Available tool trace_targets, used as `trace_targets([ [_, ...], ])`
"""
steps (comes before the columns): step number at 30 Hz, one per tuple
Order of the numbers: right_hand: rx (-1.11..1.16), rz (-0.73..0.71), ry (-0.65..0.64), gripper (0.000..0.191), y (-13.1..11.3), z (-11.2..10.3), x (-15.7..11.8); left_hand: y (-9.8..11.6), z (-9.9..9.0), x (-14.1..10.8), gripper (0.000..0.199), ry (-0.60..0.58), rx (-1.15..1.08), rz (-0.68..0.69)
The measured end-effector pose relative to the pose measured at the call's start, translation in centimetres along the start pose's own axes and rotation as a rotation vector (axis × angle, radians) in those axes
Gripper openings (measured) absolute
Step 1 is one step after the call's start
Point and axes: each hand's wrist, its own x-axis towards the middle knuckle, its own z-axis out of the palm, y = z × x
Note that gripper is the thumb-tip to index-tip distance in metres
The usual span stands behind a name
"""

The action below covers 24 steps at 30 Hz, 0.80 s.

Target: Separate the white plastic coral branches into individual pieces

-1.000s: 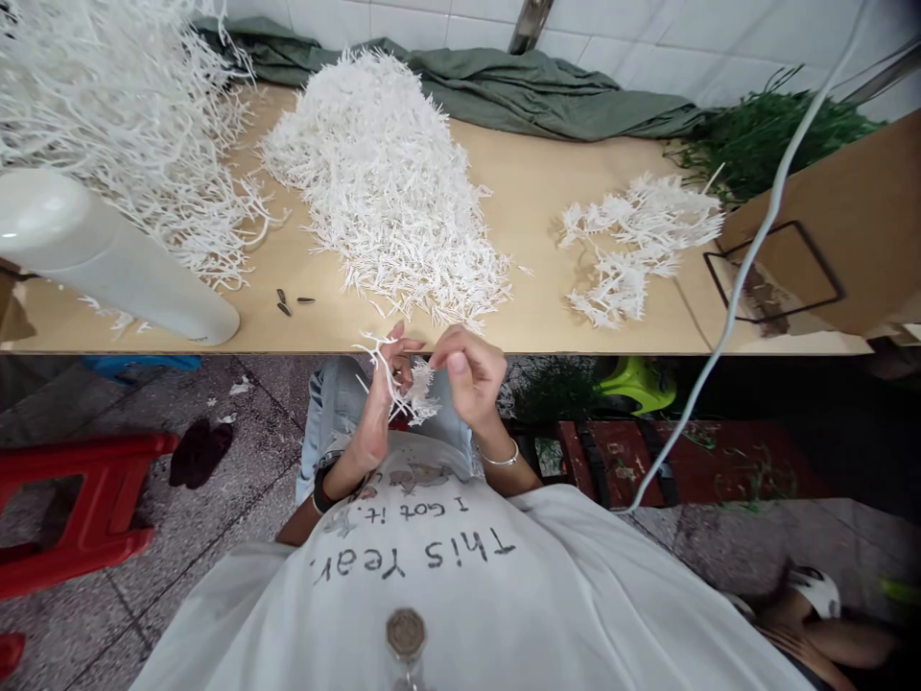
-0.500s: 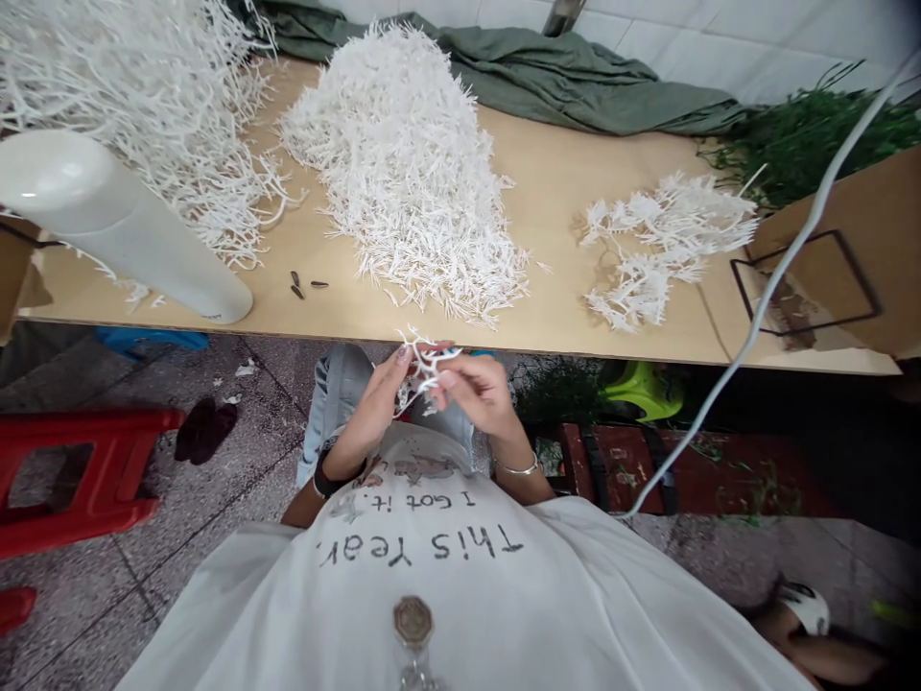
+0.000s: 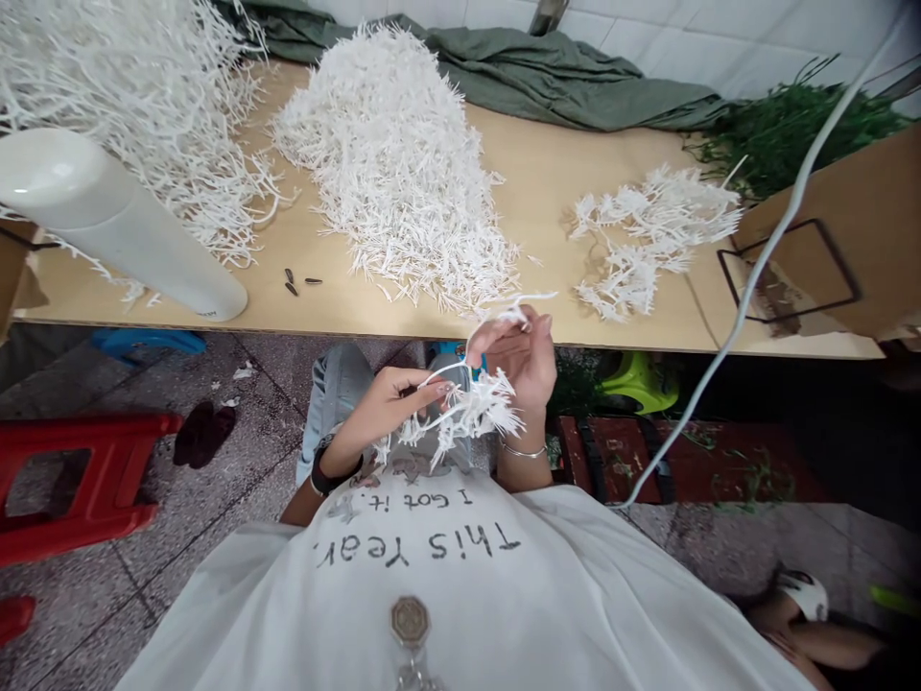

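My left hand (image 3: 385, 398) and my right hand (image 3: 522, 355) both grip one white plastic branch sprig (image 3: 467, 413) in front of my chest, just below the table's front edge (image 3: 360, 321). The sprig's spiky tips fan out between the hands and a thin stem arcs from the left fingers up to the right. My right hand is raised near the edge, close to the big heap of short white plastic pieces (image 3: 395, 154). A small pile of assembled white sprigs (image 3: 648, 230) lies to the right on the table.
A mass of long white branches (image 3: 136, 106) and a white cylinder (image 3: 107, 226) fill the table's left. Green cloth (image 3: 547, 82) and green foliage (image 3: 784, 125) lie at the back. A cardboard box (image 3: 856, 221) and white cable (image 3: 755, 259) are right; a red stool (image 3: 79, 475) stands left.
My right hand has moved up and to the right toward the table edge, pulling the sprig out wider; my left hand has dropped slightly. The view has shifted a little.
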Motion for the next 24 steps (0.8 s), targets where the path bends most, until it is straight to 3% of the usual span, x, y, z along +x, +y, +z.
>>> trace_targets([
  [6,-0.156,-0.024,-0.214,0.069,-0.1,-1.5,-0.2,0.2,-0.1,-0.4,0.035,0.199,-0.082,0.086],
  [9,-0.315,-0.036,-0.450,0.063,-0.2,-1.7,-0.4,0.4,0.0,-0.3,0.025,0.261,-0.217,0.036],
  [11,-0.400,-0.036,-0.525,0.047,0.0,-1.6,-0.6,0.4,-0.1,-0.2,0.024,0.300,-0.354,-0.013],
  [13,-0.406,-0.014,-0.467,0.026,0.4,-1.6,-0.9,0.3,-0.3,0.1,0.028,0.325,-0.469,-0.064],
  [15,-0.314,0.014,-0.325,0.020,0.7,-1.6,-1.0,0.3,-0.8,0.1,0.035,0.295,-0.521,-0.111],
  [19,-0.053,-0.004,-0.079,0.030,0.6,-2.0,-1.1,0.4,-1.8,-0.5,0.033,0.104,-0.472,-0.211],
  [24,0.031,-0.040,0.012,0.040,0.0,-2.4,-1.1,0.7,-1.8,-1.7,0.025,-0.055,-0.441,-0.272],
])
